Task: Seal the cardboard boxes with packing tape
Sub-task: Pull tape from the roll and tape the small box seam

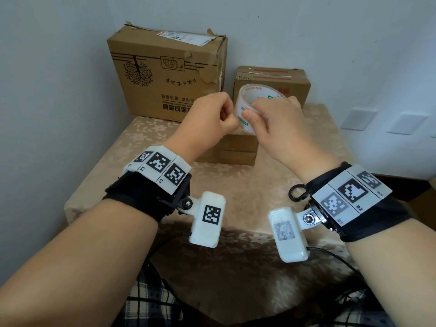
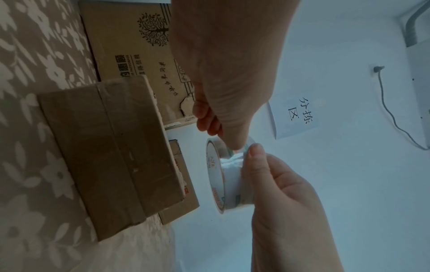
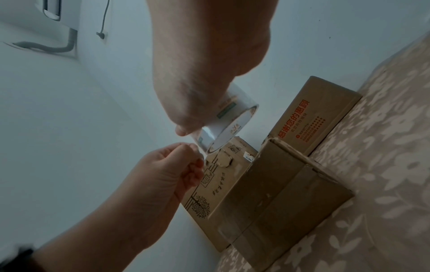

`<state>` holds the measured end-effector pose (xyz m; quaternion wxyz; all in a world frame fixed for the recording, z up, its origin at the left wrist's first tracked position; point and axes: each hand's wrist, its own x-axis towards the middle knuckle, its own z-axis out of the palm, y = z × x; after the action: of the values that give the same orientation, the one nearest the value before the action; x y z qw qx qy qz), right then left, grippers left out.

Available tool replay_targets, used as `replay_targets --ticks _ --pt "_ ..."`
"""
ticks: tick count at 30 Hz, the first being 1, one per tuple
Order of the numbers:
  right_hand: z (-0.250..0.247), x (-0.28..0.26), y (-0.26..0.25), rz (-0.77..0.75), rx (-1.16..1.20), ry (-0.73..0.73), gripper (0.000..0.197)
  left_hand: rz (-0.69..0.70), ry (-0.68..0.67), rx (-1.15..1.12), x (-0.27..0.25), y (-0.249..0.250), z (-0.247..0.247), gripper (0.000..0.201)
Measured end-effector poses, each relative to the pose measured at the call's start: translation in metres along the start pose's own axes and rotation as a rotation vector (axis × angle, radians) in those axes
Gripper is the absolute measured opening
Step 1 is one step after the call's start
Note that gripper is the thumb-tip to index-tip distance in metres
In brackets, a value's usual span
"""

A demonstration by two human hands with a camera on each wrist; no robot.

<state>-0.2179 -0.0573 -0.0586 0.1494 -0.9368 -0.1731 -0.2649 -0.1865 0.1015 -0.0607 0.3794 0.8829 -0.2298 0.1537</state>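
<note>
A roll of clear packing tape [image 1: 250, 97] with a white printed core is held in the air above a flat cardboard box [image 1: 236, 149]. My right hand [image 1: 253, 109] grips the roll, thumb on its near face and fingers over the top. My left hand [image 1: 232, 119] has its fingers curled and pinches the tape end at the roll's left edge. In the left wrist view my left thumb tip sits on the roll [image 2: 216, 174]. The right wrist view shows the roll [image 3: 223, 128] over the flat box [image 3: 279, 202], whose top seam carries a tape strip.
A large printed cardboard box [image 1: 165, 76] stands at the back left against the wall. A smaller box [image 1: 271, 83] with red print stands at the back right. All sit on a table with a floral cloth [image 1: 283, 185]. Cables hang near my lap.
</note>
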Motion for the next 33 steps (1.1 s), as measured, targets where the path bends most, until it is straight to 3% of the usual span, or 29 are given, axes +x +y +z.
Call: replay_targets --ticks 4,6,8,14,20,27,33 --pt "-0.001 0.001 0.004 -0.001 0.009 0.004 0.036 -0.103 0.014 -0.211 0.0 0.0 -0.002 0.005" --pt "-0.001 0.001 0.004 -0.006 0.011 0.014 0.037 -0.166 0.024 -0.353 -0.001 0.004 -0.004 0.02" --pt "-0.001 0.0 0.002 0.002 0.003 0.018 0.036 -0.155 0.014 -0.385 -0.003 0.007 -0.004 0.021" --pt "-0.001 -0.002 0.002 0.038 0.016 0.029 0.04 -0.167 0.1 -0.339 -0.004 0.008 0.0 0.005" --pt "0.0 -0.002 0.001 0.033 0.014 0.009 0.038 -0.137 0.046 -0.177 -0.001 0.009 -0.001 0.015" --pt "-0.002 0.0 -0.004 0.03 0.006 -0.052 0.032 -0.027 0.017 -0.013 -0.001 0.008 -0.003 0.006" --pt "-0.004 0.001 0.007 0.101 -0.03 -0.037 0.03 0.003 -0.029 -0.024 -0.002 0.013 -0.003 0.007"
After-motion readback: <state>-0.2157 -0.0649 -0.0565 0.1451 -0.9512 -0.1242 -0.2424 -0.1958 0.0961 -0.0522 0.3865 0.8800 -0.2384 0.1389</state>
